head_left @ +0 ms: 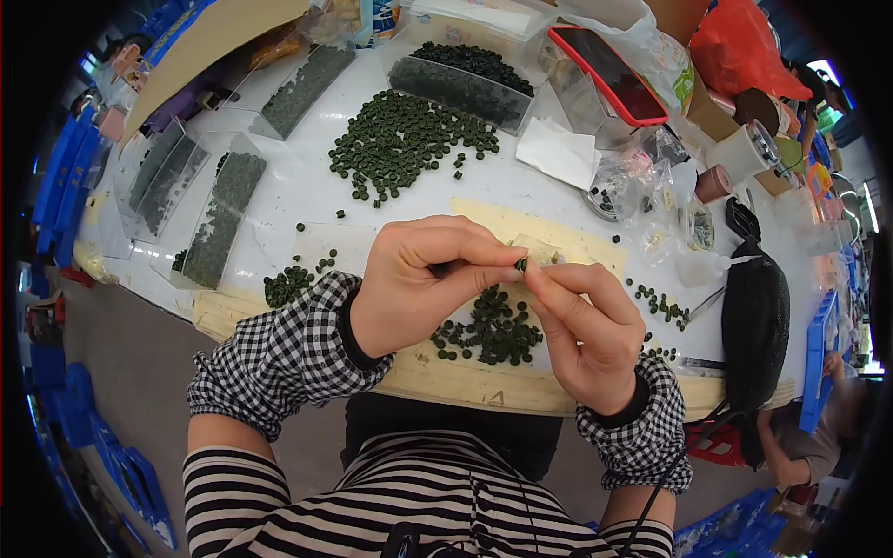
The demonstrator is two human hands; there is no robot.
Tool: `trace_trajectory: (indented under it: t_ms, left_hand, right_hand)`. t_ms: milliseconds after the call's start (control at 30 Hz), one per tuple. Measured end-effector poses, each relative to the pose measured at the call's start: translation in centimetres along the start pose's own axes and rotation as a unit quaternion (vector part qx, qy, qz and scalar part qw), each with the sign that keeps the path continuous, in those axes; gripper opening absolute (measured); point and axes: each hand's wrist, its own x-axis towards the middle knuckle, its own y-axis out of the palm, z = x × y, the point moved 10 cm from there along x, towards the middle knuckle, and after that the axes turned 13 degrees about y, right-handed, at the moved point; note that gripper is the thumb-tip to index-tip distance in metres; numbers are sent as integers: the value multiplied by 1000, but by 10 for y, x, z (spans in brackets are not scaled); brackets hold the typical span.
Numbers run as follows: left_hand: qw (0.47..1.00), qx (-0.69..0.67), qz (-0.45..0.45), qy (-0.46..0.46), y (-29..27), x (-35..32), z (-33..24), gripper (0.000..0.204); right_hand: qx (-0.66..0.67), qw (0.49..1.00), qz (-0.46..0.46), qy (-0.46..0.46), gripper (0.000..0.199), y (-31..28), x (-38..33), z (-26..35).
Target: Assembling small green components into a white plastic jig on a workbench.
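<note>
Between the fingertips of both hands is one small dark green round piece (521,265). My left hand (423,274) pinches it from the left with thumb and forefinger. From the right, my right hand (588,321) closes its fingertips on the same piece, so part of it is hidden. Just below the hands lies a heap of the same dark green pieces (502,330) near the table's front edge. A smaller cluster of green pieces (286,286) sits beside my left sleeve, and scattered green pieces (662,305) lie to the right of my right hand.
A large green pile (400,139) spreads across the white table (307,200). Clear bins of dark pieces (460,88) stand behind and at left (223,219). At right are a red-cased phone (609,74), white tissue (556,152), plastic bags (642,186) and a black pouch (755,325).
</note>
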Motion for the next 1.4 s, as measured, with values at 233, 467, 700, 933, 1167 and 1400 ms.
trace_trajectory:
  t_ms: [233,467,700,933,1167,1400]
  left_hand:
    - [1000,10,-1,-27,-1,-1,3,18]
    - [941,-162,-133,-267,-10,-17,60,16]
    - [844,-324,-211,-371,-8,-35,90,30]
    - [843,-333,-242,-346,-5,-26,75,33]
    - [841,-418,-105,-327,12,-27,67,28]
    - [833,-402,-135,-355,22,-22,56,30]
  right_hand:
    - [-5,1000,-2,-6,39,0,1,1]
    - [-47,997,-56,34,40,-10,2,-5]
    - [-57,996,-64,32,38,-13,2,-4]
    - [-94,988,-109,51,29,-32,10,-17]
    - [-132,986,-53,84,20,-22,16,-27]
    - [-138,987,-48,73,19,-20,14,-27]
